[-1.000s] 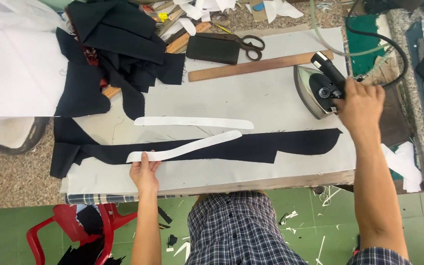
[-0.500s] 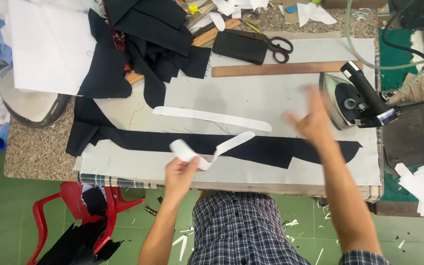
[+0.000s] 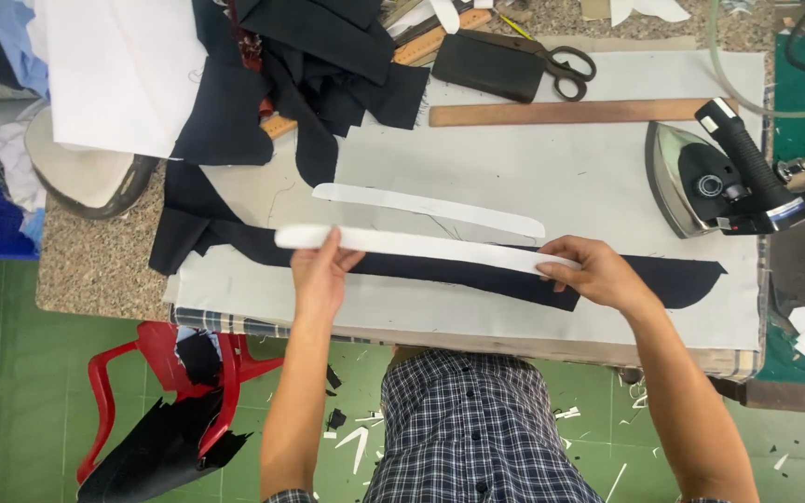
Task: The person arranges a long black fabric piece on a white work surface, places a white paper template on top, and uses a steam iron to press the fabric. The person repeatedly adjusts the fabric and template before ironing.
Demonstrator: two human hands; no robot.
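Both hands now grip the white strip: the left hand pinches one end, and the right hand, off the iron, pinches the other. The strip, no longer curled, lies stretched along the dark fabric piece, ready for alignment.

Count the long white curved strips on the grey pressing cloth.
2. One white strip is held over the black fabric piece by the left hand and right hand; the other strip lies just beyond.
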